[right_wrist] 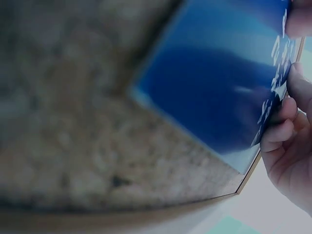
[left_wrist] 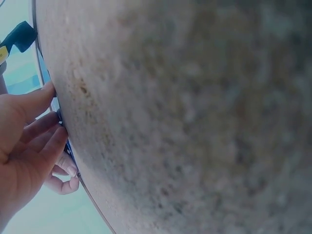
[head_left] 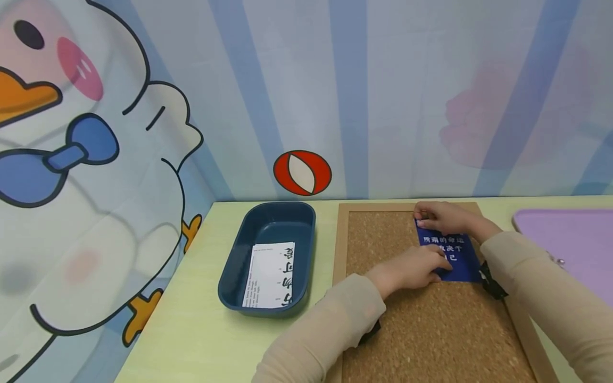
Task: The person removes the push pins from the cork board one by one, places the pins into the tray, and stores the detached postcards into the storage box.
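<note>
A dark blue card (head_left: 462, 268) with white Chinese characters lies on the cork board (head_left: 431, 330), near its top right. My right hand (head_left: 447, 217) reaches over the card and pinches its upper left corner. In the right wrist view, the bent fingers of the right hand (right_wrist: 290, 161) are at the edge of the glossy card (right_wrist: 204, 97). Lower down, my left hand (head_left: 414, 266) rests on the card's left part, its fingertips touching the surface. In the left wrist view the left hand (left_wrist: 27, 151) is against the board; whether anything small sits under its fingertips cannot be made out.
Left of the board stands a dark blue basin (head_left: 280, 221) holding white printed sheets (head_left: 268, 276) with black characters. A lilac tray (head_left: 574, 234) lies on the right, with a small shiny item near the right sleeve. Behind the table (head_left: 191, 319) hangs a cartoon-printed cloth (head_left: 397, 106).
</note>
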The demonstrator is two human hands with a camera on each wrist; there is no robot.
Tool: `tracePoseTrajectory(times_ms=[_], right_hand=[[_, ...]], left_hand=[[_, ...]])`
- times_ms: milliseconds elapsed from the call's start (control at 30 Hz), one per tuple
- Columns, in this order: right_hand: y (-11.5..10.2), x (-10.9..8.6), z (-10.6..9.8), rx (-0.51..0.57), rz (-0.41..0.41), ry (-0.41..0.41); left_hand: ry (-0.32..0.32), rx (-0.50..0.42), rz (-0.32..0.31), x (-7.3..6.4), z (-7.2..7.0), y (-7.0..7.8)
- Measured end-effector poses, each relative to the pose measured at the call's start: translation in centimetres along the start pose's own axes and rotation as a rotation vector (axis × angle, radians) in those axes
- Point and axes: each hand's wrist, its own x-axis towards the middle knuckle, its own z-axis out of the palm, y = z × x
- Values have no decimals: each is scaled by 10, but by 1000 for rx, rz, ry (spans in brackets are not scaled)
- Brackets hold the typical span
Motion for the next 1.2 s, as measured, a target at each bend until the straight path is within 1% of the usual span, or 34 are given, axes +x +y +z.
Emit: tracePoseTrajectory(times_ms=[167,467,667,800,900,1067,1200], right_hand=[[0,2,1,-34,-50,20],[4,5,3,-22,-54,17],[2,8,6,-26,-112,14],[1,11,5,-26,-108,7],[1,11,5,-28,-111,-6],[4,8,4,0,-139,18],[5,5,4,50,-154,33]], left_hand=[[-7,1,-9,-1,-1,0],[7,6,-4,-1,1,0],[18,20,15,-1,1,-1],[19,24,8,-1,1,-2],[7,28,7,-1,1,-2],[9,39,9,0,1,-1],[4,48,-3,1,2,1]])
